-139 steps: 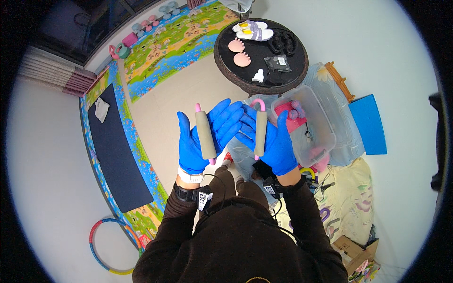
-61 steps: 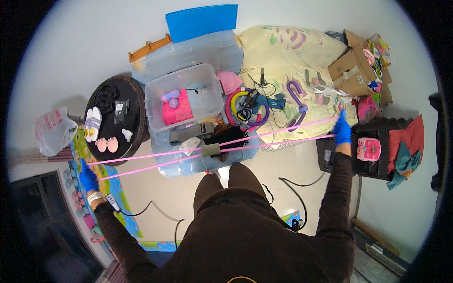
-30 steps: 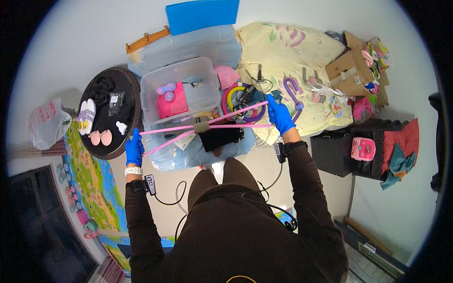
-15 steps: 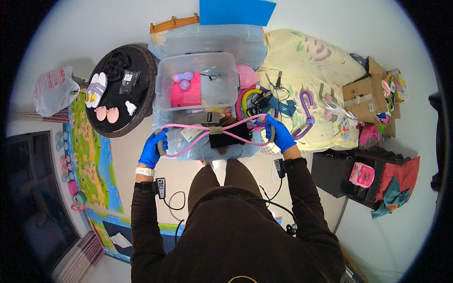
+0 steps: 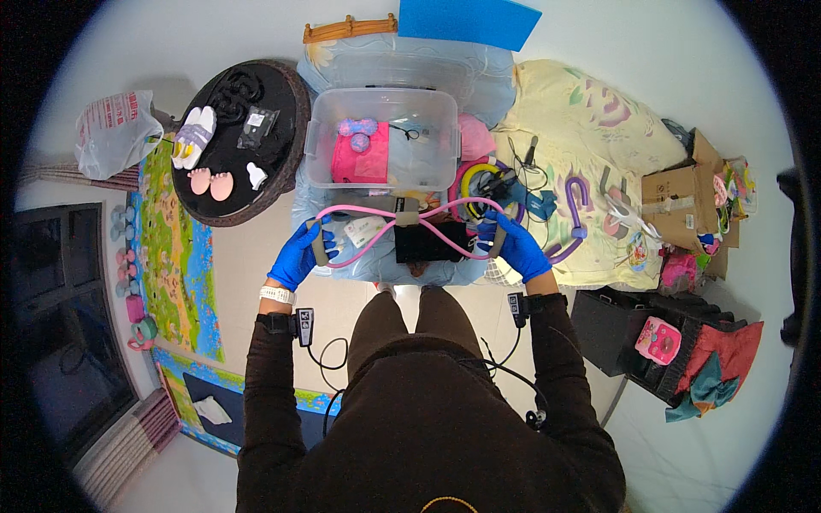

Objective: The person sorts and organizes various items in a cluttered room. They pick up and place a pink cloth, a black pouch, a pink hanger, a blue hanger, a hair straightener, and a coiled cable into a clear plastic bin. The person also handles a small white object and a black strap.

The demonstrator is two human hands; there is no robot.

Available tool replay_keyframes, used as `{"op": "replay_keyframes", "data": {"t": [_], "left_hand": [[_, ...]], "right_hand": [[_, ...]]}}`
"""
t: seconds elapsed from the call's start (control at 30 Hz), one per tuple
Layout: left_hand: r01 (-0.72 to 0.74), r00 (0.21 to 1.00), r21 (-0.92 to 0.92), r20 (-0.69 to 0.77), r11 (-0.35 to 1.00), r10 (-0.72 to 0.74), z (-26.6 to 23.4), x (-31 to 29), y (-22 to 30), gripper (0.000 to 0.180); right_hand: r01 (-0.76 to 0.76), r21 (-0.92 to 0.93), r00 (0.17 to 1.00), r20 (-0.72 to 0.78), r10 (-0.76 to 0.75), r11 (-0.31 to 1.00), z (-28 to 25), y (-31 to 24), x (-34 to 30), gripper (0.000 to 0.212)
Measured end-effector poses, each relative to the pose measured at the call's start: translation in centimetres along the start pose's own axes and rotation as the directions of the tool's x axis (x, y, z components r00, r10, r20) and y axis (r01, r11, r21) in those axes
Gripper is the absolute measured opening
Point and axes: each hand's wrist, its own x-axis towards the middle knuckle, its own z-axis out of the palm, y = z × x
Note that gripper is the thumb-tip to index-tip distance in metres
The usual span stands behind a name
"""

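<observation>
A pink figure-eight resistance band (image 5: 346, 208) is held level in front of me, its two loops joined by a grey-brown middle sleeve (image 5: 408, 219). My left hand (image 5: 296, 256), in a blue glove, is closed on the grey padded handle at its left end. The padded handle at the right end is in my right hand (image 5: 523, 250), gloved the same. Below the band lie a black cloth (image 5: 428, 246) and a white packet (image 5: 363, 231) on the blue bedding. Just beyond it stands a clear plastic bin (image 5: 312, 158) with a pink cloth (image 5: 361, 162) and purple-blue massage balls (image 5: 359, 128) inside.
At left, a round black table (image 5: 231, 154) bears shoes and pink foot-shaped pads. Right of the bin lie round hoops (image 5: 469, 179), cables and a bent purple bar (image 5: 571, 201). A cardboard box (image 5: 676, 201) and a black cabinet (image 5: 605, 323) stand farther right.
My hands have come slightly closer together, still holding both handles, and the band's loops look a little less stretched. The whole view has shifted, with the surroundings moving right in it.
</observation>
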Motion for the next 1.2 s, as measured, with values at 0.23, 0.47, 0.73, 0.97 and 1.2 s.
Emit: {"op": "replay_keyframes", "data": {"t": [0.23,0.47,0.73,0.97,1.2], "left_hand": [[-0.121,0.883,0.521,-0.332,0.845,0.331,-1.4,3.0,-3.5,0.022],[-0.069,0.538,0.872,-0.375,0.484,0.755,-3.9,1.4,-5.5,0.024],[0.012,0.304,0.89,-0.437,0.455,0.847,-2.6,0.6,-1.8,0.034],[-0.02,0.275,0.881,-0.45,0.473,0.85,-2.9,0.2,-0.4,0.035],[-0.242,0.277,0.835,-0.429,0.495,0.859,-0.7,0.6,0.0,0.029]], "right_hand": [[0.139,-0.653,0.93,-0.173,-0.325,0.744,-1.9,3.9,2.7,0.022],[-0.165,-0.942,0.644,-0.328,-0.691,0.293,-2.7,5.1,1.4,0.034],[-0.039,-0.937,0.36,-0.339,-0.869,0.348,-2.0,3.2,3.2,0.039],[0.017,-0.906,0.316,-0.397,-0.862,0.423,-1.7,1.6,2.7,0.037],[0.224,-0.852,0.317,-0.395,-0.862,0.473,-0.5,1.6,2.0,0.034]]}}
